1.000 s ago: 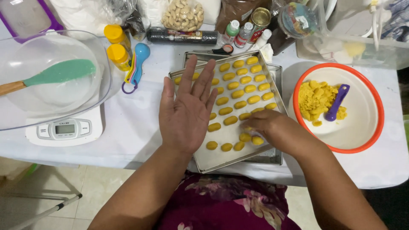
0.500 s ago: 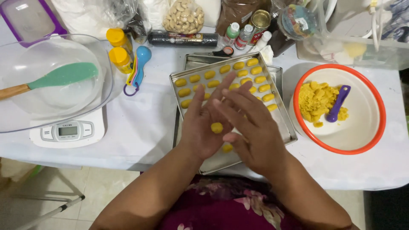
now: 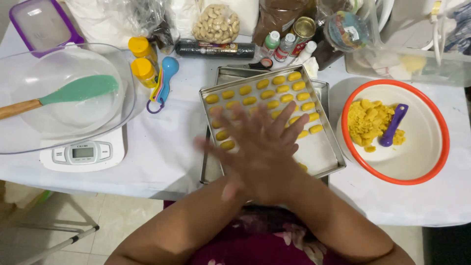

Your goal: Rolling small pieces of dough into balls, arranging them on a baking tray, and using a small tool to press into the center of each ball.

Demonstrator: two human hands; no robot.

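Observation:
My left hand point(image 3: 289, 128) and my right hand point(image 3: 243, 164) are pressed palm to palm above a metal baking tray point(image 3: 325, 156), blurred by motion. The small yellow dough piece that lay on my left palm is hidden between them. Rows of oval yellow dough pieces point(image 3: 274, 91) fill the far part of the tray; my hands cover its near part. To the right stands a white bowl with an orange rim point(image 3: 431, 159), holding a lump of yellow dough point(image 3: 368, 122) and a purple scoop point(image 3: 395, 125).
At the left a clear glass bowl point(image 3: 29, 122) with a teal spatula point(image 3: 78, 91) sits on a white kitchen scale point(image 3: 83, 153). Blue measuring spoons point(image 3: 164, 81), two yellow-capped bottles point(image 3: 142, 68), a bag of cashews point(image 3: 216, 22), small bottles and a plastic tub point(image 3: 407, 64) line the back.
My right hand left the tray and came over my left palm, which held a dough piece. Both hands now press together and move against each other, hiding the piece.

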